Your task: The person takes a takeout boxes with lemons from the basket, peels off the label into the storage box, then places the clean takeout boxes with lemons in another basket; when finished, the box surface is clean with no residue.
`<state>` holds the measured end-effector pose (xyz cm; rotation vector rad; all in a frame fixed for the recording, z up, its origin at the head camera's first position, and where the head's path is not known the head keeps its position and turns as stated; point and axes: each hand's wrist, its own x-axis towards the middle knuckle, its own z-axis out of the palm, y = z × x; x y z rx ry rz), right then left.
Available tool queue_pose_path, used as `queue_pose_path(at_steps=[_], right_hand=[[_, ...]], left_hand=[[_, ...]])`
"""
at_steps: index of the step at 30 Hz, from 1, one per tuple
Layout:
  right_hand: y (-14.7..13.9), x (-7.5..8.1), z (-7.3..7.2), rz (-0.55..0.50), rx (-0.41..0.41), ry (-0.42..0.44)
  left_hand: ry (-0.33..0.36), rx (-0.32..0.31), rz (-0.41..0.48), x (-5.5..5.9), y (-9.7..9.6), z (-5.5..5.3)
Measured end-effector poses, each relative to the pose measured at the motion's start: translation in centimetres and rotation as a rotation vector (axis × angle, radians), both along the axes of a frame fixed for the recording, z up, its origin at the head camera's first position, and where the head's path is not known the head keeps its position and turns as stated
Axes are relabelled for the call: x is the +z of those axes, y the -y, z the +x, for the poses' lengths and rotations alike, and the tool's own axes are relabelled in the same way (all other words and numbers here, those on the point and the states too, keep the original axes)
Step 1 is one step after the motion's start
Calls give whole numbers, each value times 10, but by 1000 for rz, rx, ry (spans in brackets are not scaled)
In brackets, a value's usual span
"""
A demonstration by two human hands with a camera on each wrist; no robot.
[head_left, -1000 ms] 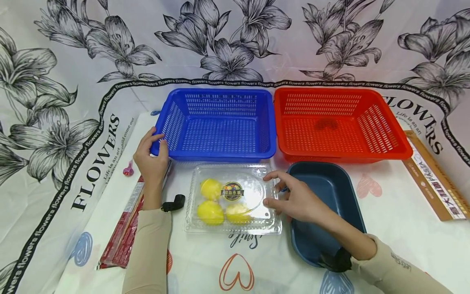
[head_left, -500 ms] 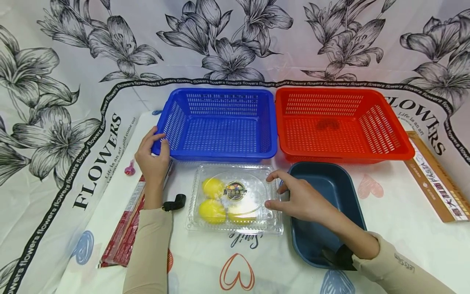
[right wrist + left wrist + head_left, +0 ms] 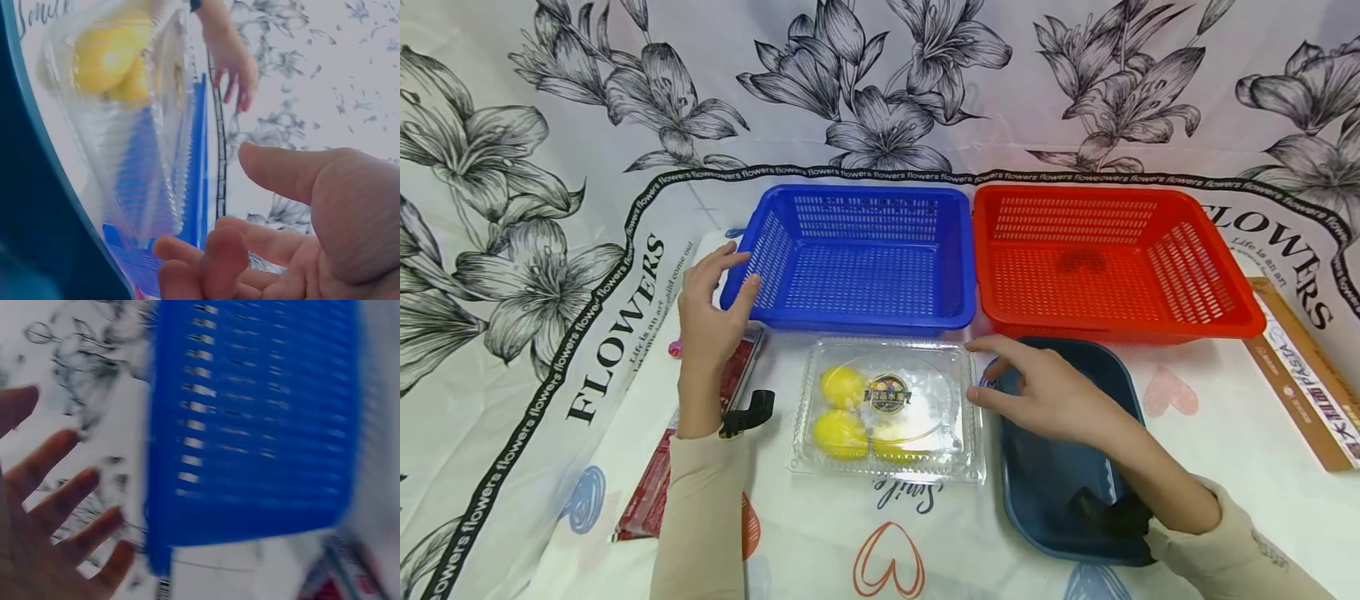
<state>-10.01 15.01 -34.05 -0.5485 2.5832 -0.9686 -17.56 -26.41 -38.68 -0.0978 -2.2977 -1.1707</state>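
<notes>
My left hand point(image 3: 709, 315) hovers at the left end of the blue plastic basket point(image 3: 857, 322), fingers relaxed and spread. In the left wrist view its fingers point(image 3: 80, 494) stand apart from the basket wall, holding nothing. A clear lidded plastic fruit box point(image 3: 928, 367) lies in front of the blue basket, with several yellow fruits point(image 3: 840, 433) inside and a round label on its lid. My right hand point(image 3: 1048, 392) is at the box's right edge, thumb and fingers apart. In the right wrist view nothing is between its thumb point(image 3: 281, 169) and fingers.
A red basket point(image 3: 1120, 331) stands right of the blue one. A dark blue basin point(image 3: 1033, 508) sits under my right forearm. A red packet point(image 3: 643, 500) lies beside my left forearm, a pink-wrapped candy point(image 3: 675, 348) beyond it. A brown pasta box point(image 3: 1303, 375) lies far right.
My left hand has come off the blue basket's rim and lifted slightly. The right hand keeps its place by the clear box. The whole view has shifted a little.
</notes>
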Motion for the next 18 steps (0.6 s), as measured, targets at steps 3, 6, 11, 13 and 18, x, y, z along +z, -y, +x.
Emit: queue_pose_path(at_steps=[3,6,11,13,18], right_hand=[[-1,3,-4,-12,-18,-50],[-3,4,-7,-24,-34,-83],[-1,3,-10,-69,-46,-102],[0,2,-12,-95,-43,-105],[6,-1,-16,-187,-7,-85]], left_hand=[[92,-144,-42,23,-9,12],[194,-285,-99,40,-21,24],[318,-519,-212,58,-38,41],[374,-616,-270,60,-44,46],[511,-805,-395,57,-57,52]])
